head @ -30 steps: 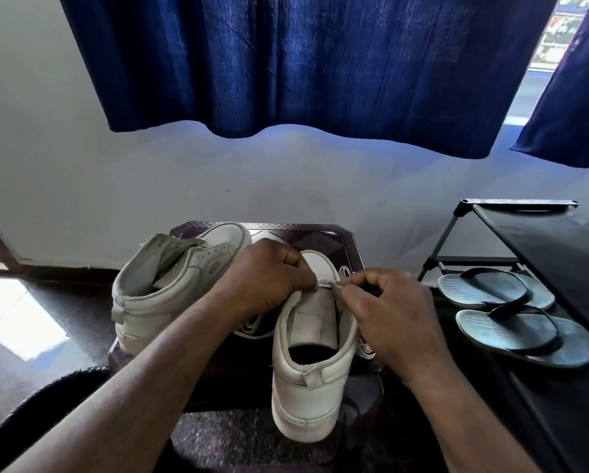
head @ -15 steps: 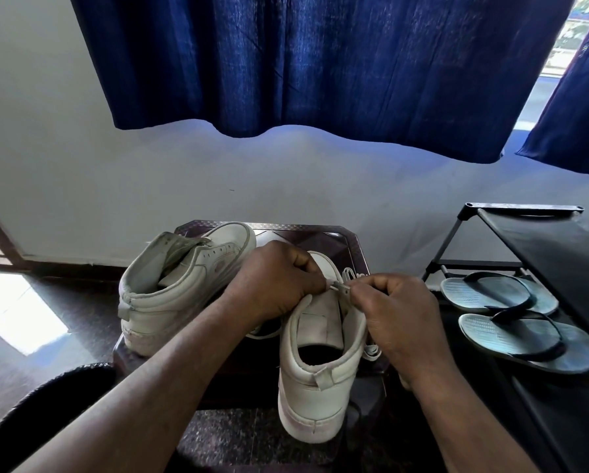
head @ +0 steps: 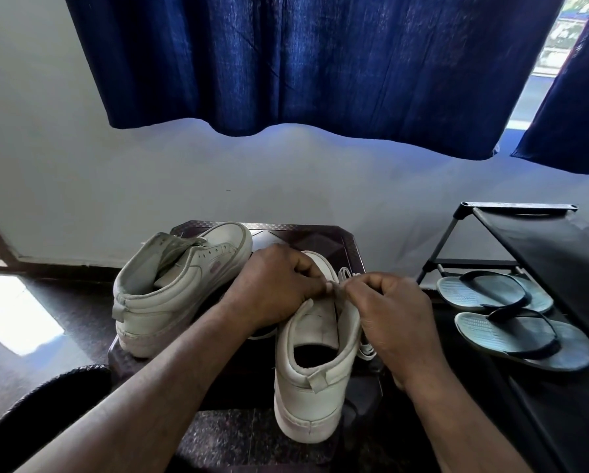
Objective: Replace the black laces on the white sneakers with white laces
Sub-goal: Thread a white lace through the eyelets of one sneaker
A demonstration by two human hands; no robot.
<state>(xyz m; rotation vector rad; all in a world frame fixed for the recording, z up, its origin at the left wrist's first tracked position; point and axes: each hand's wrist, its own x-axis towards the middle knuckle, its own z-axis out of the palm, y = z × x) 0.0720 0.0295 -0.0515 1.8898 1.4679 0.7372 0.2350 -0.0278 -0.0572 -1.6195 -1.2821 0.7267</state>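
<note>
Left hand [head: 272, 288] and right hand [head: 395, 315] meet fingertip to fingertip above the tongue of the near sneaker [head: 317, 387]. Both have their fingers curled, pinching the same short stretch of white lace [head: 335, 289] between them. More loops of that lace show just beyond the right knuckles and under the right palm. This sneaker stands upright on a small dark table [head: 320, 233], heel toward the person, its opening dark inside. Left of the left hand, the second sneaker [head: 170, 302] sits tilted on the same table. Off to the right of the right hand, a black shoe rack [head: 542, 240] holds a pair of grey flip-flops [head: 511, 339] on its lower shelf.
</note>
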